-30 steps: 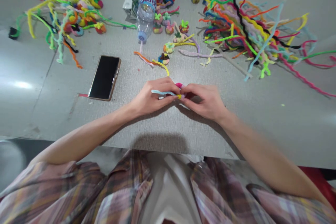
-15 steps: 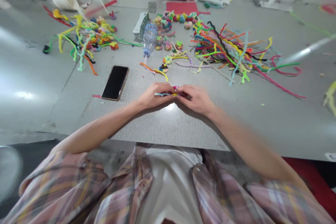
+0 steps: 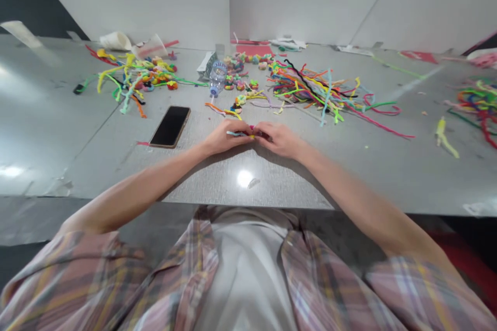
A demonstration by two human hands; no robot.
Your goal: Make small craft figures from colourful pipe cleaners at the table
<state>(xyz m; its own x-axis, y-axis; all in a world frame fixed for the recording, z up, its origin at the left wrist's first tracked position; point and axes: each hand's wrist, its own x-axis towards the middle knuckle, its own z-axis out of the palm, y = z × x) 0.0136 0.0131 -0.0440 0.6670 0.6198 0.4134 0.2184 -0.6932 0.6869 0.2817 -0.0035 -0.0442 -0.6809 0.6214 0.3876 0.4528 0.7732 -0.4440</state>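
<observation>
Both hands meet on the grey table [image 3: 349,176] just ahead of me. My left hand [image 3: 225,137] is closed, pinching a light blue pipe cleaner [image 3: 235,134] that lies across its fingers. My right hand [image 3: 278,138] is closed on a small pink and yellow pipe-cleaner piece [image 3: 252,131] between the two hands. Most of that piece is hidden by my fingers.
A black phone [image 3: 170,126] lies left of my hands. A plastic bottle [image 3: 216,77] lies on its side beyond them, among small pipe-cleaner flowers [image 3: 244,80]. Loose coloured pipe cleaners are heaped at back right [image 3: 318,85], back left [image 3: 132,75] and far right [image 3: 476,101].
My head has lifted, so the view now takes in the far wall and more of the table. My hands stay together on the same piece.
</observation>
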